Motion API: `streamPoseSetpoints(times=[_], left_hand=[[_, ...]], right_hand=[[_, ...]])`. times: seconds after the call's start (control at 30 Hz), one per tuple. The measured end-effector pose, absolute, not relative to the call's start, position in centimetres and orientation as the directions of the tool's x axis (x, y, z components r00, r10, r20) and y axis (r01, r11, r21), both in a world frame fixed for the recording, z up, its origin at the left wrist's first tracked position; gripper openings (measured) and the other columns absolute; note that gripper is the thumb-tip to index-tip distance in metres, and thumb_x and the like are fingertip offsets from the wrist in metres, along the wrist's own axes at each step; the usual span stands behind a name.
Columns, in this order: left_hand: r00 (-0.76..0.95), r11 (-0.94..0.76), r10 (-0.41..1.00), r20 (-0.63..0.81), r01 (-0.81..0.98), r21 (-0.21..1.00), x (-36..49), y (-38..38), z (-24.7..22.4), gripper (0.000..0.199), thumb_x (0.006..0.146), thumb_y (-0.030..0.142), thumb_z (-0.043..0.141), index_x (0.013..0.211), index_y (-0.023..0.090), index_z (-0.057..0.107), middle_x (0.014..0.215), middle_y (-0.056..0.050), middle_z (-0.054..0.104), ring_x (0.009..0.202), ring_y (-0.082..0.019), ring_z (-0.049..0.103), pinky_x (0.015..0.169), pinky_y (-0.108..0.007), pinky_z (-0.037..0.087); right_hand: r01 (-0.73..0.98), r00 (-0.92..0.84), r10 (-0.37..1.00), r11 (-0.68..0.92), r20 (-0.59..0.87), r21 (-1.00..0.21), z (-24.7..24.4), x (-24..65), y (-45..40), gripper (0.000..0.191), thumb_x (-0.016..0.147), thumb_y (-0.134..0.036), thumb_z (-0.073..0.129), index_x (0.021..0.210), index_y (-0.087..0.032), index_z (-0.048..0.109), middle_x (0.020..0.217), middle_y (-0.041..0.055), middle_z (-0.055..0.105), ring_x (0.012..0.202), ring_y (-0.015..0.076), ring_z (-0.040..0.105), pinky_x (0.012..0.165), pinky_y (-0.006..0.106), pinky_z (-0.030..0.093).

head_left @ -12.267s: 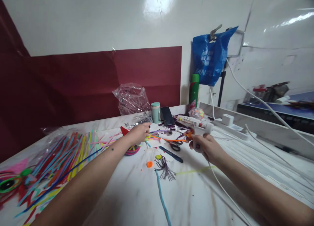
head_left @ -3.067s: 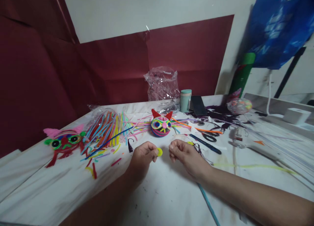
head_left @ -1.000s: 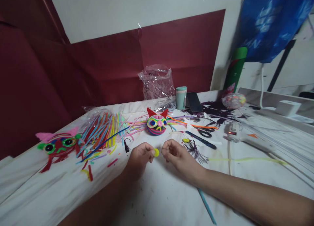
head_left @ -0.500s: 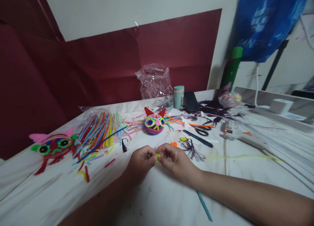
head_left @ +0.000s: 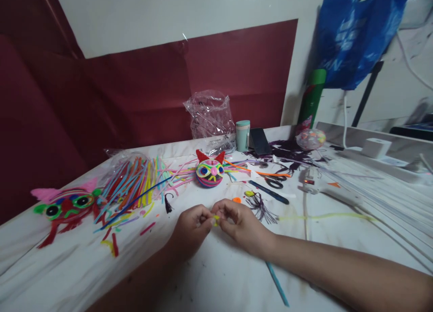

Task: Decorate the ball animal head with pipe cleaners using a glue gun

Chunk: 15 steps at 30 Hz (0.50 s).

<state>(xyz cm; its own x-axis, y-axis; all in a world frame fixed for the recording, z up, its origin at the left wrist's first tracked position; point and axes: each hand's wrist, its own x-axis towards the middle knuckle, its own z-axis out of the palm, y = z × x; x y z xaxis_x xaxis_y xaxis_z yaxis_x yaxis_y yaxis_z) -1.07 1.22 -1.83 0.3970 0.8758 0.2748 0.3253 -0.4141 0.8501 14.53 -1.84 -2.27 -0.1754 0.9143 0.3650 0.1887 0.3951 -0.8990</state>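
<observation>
My left hand (head_left: 193,228) and my right hand (head_left: 241,222) meet above the table, fingertips pinched. Between them is a small yellow pipe cleaner piece (head_left: 216,220), partly covered by the fingers. Just beyond the hands sits a round animal head (head_left: 209,172) made of coiled coloured pipe cleaners, with red ears, blue eyes and a pink nose. An orange disc (head_left: 236,200) and a yellow disc (head_left: 249,193) lie past my right hand, beside a dark purple tassel (head_left: 262,208). A blue pipe cleaner (head_left: 277,284) lies partly under my right forearm.
At left are a finished-looking red animal figure (head_left: 69,207) and a pile of pipe cleaners (head_left: 130,181). Toward the right lie a dark blue cutter (head_left: 269,192), scissors (head_left: 274,182) and a white glue gun (head_left: 331,190) with a cord. A green cup (head_left: 242,136) and phone (head_left: 260,141) stand behind.
The view has shifted slightly, so the table things appear a little further left. Both hands remain together, pinching the yellow piece, which shows a bit more between the fingertips.
</observation>
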Motion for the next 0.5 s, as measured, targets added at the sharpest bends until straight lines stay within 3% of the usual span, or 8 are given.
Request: streamPoseSetpoints(times=[0.17, 0.5], left_hand=[[0.395, -0.345, 0.893, 0.217, 0.287, 0.894, -1.05, 1.58, -2.27, 0.012, 0.07, 0.027, 0.058, 0.068, 0.016, 0.058, 0.059, 0.002, 0.054, 0.055, -0.011, 0.046, 0.054, -0.021, 0.035], [0.483, -0.482, 0.819, 0.311, 0.283, 0.829, -1.65, 1.73, -1.94, 0.012, 0.072, 0.026, 0.056, 0.064, 0.017, 0.055, 0.064, 0.0, 0.053, 0.063, -0.013, 0.049, 0.061, -0.024, 0.039]], right_hand=[[0.19, -0.187, 0.907, 0.411, 0.378, -0.892, -2.3, 14.65, -1.71, 0.013, 0.074, -0.008, 0.05, 0.081, -0.018, 0.055, 0.067, -0.0035, 0.049, 0.065, 0.0113, 0.044, 0.062, 0.023, 0.036], [0.056, -0.216, 0.916, 0.359, 0.339, -0.932, -2.38, 14.47, -1.84, 0.009, 0.074, -0.016, 0.054, 0.083, -0.019, 0.053, 0.066, -0.005, 0.048, 0.061, 0.0099, 0.044, 0.059, 0.023, 0.036]])
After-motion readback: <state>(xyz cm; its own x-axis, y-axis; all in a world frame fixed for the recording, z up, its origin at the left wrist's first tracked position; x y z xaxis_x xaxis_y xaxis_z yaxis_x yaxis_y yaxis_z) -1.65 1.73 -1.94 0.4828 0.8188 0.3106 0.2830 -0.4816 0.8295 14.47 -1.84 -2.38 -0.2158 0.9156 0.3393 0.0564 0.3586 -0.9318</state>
